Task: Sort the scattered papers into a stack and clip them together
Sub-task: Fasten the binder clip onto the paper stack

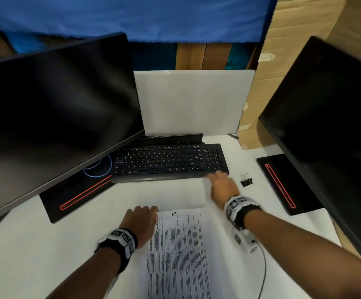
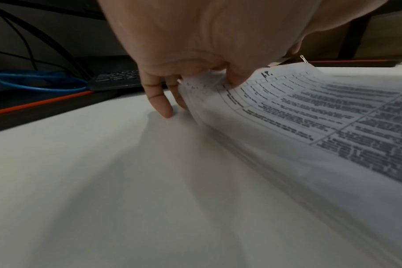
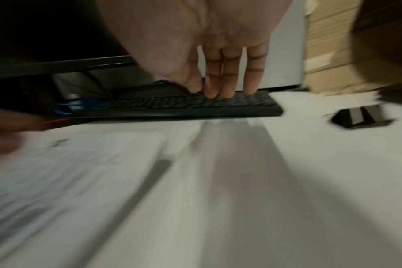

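Note:
A stack of printed papers (image 1: 176,251) (image 2: 310,116) (image 3: 64,174) lies on the white desk in front of me. My left hand (image 1: 141,219) (image 2: 195,87) pinches the stack's top left corner, thumb on top and fingers under the lifted edge. My right hand (image 1: 220,183) (image 3: 220,90) hovers open with straight fingers over the desk near the keyboard's right end, holding nothing. A black binder clip (image 1: 246,180) (image 3: 360,117) sits on the desk just right of that hand, apart from it.
A black keyboard (image 1: 168,162) (image 3: 184,107) lies behind the papers. A dark monitor (image 1: 52,117) stands at left on its red-lined base (image 1: 76,197); a second monitor (image 1: 330,130) and base (image 1: 283,182) stand at right. Cardboard (image 1: 268,87) is at the back right.

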The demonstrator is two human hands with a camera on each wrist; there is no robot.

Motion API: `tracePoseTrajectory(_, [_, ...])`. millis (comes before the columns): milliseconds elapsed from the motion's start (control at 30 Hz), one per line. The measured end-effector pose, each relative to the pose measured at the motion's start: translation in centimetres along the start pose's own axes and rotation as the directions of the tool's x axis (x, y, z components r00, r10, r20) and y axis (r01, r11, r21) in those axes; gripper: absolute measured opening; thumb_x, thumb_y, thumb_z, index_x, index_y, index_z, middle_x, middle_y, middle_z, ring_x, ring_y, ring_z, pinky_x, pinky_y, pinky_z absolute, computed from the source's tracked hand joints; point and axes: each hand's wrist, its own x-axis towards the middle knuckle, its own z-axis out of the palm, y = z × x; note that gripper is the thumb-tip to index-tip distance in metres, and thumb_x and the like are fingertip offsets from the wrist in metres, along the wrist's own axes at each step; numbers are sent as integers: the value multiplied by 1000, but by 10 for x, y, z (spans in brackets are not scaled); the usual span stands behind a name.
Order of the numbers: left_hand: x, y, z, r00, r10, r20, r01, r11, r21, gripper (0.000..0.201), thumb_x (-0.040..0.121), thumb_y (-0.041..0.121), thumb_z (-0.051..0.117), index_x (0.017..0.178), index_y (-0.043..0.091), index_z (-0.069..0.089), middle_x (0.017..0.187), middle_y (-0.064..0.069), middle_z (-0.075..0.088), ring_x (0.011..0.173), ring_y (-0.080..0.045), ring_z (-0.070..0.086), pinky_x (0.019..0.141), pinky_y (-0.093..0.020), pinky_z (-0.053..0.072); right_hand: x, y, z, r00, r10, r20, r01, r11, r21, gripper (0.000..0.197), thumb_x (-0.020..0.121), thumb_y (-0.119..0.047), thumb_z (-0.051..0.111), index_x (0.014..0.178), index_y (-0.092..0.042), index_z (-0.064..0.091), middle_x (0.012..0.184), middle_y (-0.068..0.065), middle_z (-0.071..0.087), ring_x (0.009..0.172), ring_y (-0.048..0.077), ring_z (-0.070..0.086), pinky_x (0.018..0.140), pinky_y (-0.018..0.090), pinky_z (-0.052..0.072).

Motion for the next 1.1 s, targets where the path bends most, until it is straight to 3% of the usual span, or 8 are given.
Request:
tracePoseTrajectory(100, [-2, -1, 2, 999, 53, -10, -53, 997, 59, 7, 86, 26, 56, 93, 24, 59, 74, 3, 64, 65, -21, 57, 58, -32, 35, 16, 48, -17, 983, 177, 55, -165, 971, -174, 60, 83, -1, 47, 139, -20, 38, 135, 9, 44, 122, 27, 44, 100, 41, 40])
tracePoseTrajectory(167, [0, -1, 4, 998, 54, -44, -50, 995, 92, 11, 77, 26, 68, 85, 25, 60, 67, 5, 60, 57, -19, 55, 52, -30, 34, 23, 67, -23, 971, 216, 105, -174, 934, -313, 55, 87, -7, 45, 140, -19, 36, 139, 10, 39, 127, 29, 40, 103, 43, 36])
tracePoseTrajectory(367, [0, 6, -1, 1000, -1, -25, 2, 998, 56, 33, 102, 31, 25, 124, 21, 47, 113, -2, 58, 102, -24, 53, 85, -38, 39, 30, 80, -29, 924, 255, 286, -107, 888, -447, 49, 90, -11, 51, 138, -14, 40, 137, 10, 42, 126, 28, 45, 101, 38, 39])
tracePoseTrajectory(533, [1, 7, -4, 998, -55, 15, 55, 998, 10, 34, 102, 31, 26, 126, 20, 47, 114, -2, 58, 103, -24, 52, 84, -38, 39, 29, 76, -33, 899, 248, 360, -102, 919, -381, 39, 93, -4, 47, 132, -6, 47, 135, 14, 48, 122, 30, 53, 98, 36, 44])
tracePoseTrajectory(733, [4, 9, -7, 994, -76, 82, 74, 997, 20, 33, 101, 32, 26, 127, 22, 45, 114, 0, 56, 103, -21, 51, 84, -35, 39, 24, 60, -41, 929, 167, 329, -86, 965, -247, 32, 88, 4, 50, 119, -1, 57, 121, 17, 60, 109, 32, 62, 88, 34, 50])
tracePoseTrajectory(867, [5, 15, -15, 997, -71, 5, 71, 997, -20, 34, 97, 35, 37, 127, 24, 48, 121, 0, 52, 110, -21, 46, 93, -37, 37, 19, 28, -44, 948, 158, 275, -186, 979, 79, 24, 85, -3, 61, 108, -4, 67, 112, 13, 67, 99, 27, 66, 86, 31, 55])
tracePoseTrajectory(967, [8, 27, -29, 994, -2, -108, -29, 959, -283, 49, 89, 43, 49, 133, 24, 47, 129, 4, 50, 120, -20, 45, 101, -40, 35, 9, -8, -45, 943, 64, 328, -243, 805, 541, 24, 76, 3, 68, 94, -12, 75, 96, 3, 72, 93, 19, 67, 90, 31, 54])
tracePoseTrajectory(1100, [11, 51, -51, 999, -13, 31, 32, 685, -728, 34, 92, 43, 57, 123, 32, 49, 117, 13, 59, 108, -9, 58, 89, -32, 47, -8, -53, -48, 924, -62, 377, -341, 307, 888, 25, 80, 16, 57, 83, -4, 72, 85, 16, 71, 84, 28, 70, 89, 42, 56])
